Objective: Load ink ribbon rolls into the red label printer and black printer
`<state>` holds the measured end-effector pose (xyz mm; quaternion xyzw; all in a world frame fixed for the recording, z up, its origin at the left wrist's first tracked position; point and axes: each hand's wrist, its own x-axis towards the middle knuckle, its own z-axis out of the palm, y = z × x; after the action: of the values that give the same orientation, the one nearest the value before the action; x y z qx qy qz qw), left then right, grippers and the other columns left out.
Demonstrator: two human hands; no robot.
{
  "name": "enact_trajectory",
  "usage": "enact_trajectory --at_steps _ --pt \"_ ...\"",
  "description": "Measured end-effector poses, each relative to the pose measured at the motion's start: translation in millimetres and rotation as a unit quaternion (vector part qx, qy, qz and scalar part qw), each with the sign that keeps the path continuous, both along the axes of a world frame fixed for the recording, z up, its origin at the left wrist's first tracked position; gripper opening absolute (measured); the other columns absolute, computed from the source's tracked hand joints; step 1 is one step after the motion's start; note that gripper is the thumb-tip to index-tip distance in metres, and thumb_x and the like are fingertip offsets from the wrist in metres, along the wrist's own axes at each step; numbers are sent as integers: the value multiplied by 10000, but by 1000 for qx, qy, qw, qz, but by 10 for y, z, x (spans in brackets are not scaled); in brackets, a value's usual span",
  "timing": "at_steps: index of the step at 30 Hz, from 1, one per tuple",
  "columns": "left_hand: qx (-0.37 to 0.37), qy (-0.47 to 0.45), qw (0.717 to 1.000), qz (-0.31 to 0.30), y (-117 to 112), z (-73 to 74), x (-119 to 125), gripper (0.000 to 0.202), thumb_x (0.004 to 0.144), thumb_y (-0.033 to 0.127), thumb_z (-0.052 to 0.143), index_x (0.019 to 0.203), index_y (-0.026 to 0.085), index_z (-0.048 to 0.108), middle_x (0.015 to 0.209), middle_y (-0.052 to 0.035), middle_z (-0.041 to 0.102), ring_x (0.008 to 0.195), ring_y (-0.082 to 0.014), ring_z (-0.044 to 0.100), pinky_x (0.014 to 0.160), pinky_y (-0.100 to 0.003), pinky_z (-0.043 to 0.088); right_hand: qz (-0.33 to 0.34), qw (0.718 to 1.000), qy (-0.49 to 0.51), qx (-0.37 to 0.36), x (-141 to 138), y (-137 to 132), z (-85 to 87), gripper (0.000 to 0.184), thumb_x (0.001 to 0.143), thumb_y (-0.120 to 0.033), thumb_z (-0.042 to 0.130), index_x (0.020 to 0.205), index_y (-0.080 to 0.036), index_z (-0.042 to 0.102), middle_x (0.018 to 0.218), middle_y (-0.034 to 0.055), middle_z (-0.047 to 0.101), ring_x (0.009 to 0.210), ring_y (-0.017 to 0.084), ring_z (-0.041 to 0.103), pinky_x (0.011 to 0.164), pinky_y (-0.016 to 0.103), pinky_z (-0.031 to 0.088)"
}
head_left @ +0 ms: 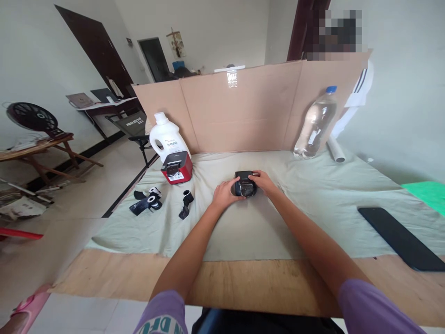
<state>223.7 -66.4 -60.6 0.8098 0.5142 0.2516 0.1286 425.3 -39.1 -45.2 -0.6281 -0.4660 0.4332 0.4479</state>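
A small black box-shaped device (246, 187), with a shiny, film-like front part, sits on the cloth in front of me. My left hand (225, 194) grips its left side, thumb near the top and fingers by the lower edge. On the other side, my right hand (263, 181) holds the upper right edge with its fingertips. To the left lie several black strip rolls (152, 202) with white cores, partly unwound, and one more black strip roll (187, 203) closer to my left forearm. Behind them stands a red and black box-shaped device (177, 167) with a dark strip at its front.
A white jug (169, 139) stands behind the red device. A cardboard screen (243, 113) closes off the back. At right are a water bottle (315, 123), a white tube (336, 150) and a black phone-like slab (399, 236). A person's white sleeve (358, 90) shows behind the cardboard.
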Motion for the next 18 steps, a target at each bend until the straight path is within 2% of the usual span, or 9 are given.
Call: enact_trajectory --at_steps 3,5,8,10,13,16,18 --pt "5 -5 1000 -7 -7 -16 1 943 659 562 851 1488 327 470 1270 -78 683 1180 -310 609 996 -432 485 5 1000 -7 5 15 -12 -11 449 804 -286 679 1229 -150 625 1141 126 728 932 209 711 802 325 568" --pt "11 -1 1000 -11 -4 -35 2 944 677 558 840 1503 323 450 1262 -80 687 1179 -306 608 992 -432 488 0 1000 -19 21 -1 -36 -43 447 834 -312 651 1255 -165 620 1196 117 715 1015 207 697 888 335 551" --pt "27 15 999 -9 -9 -52 6 945 683 532 843 1510 312 443 1258 -92 687 1159 -305 622 986 -430 492 -25 998 -43 49 -93 -89 -109 426 885 -324 576 1286 -187 619 1318 107 664 1185 204 632 1055 352 461" --pt "34 22 999 -10 -27 -52 5 900 690 485 848 1488 302 475 1209 -87 708 1105 -290 650 969 -411 502 -38 996 -50 63 -179 -130 -143 413 915 -354 532 1288 -204 630 1364 96 641 1267 210 582 1114 367 405" --pt "37 13 999 -25 -46 -29 9 762 722 393 830 1420 283 546 1112 -59 739 994 -249 682 926 -374 520 -46 994 -47 85 -258 -175 -148 395 945 -423 490 1239 -234 674 1315 72 677 1282 232 575 1128 386 392" --pt "59 -12 997 -43 19 44 120 680 734 333 819 1370 274 587 1049 -43 745 924 -218 685 911 -363 522 -52 991 -40 116 -135 -154 -84 379 947 -461 490 1174 -258 715 1257 51 709 1250 243 598 1111 374 410" --pt "80 -19 995 -56 134 119 342 668 723 310 829 1352 273 606 1011 -43 742 910 -217 683 910 -368 516 -67 987 -37 138 112 -95 -13 384 945 -463 487 1163 -255 723 1271 51 703 1255 237 591 1107 354 411"
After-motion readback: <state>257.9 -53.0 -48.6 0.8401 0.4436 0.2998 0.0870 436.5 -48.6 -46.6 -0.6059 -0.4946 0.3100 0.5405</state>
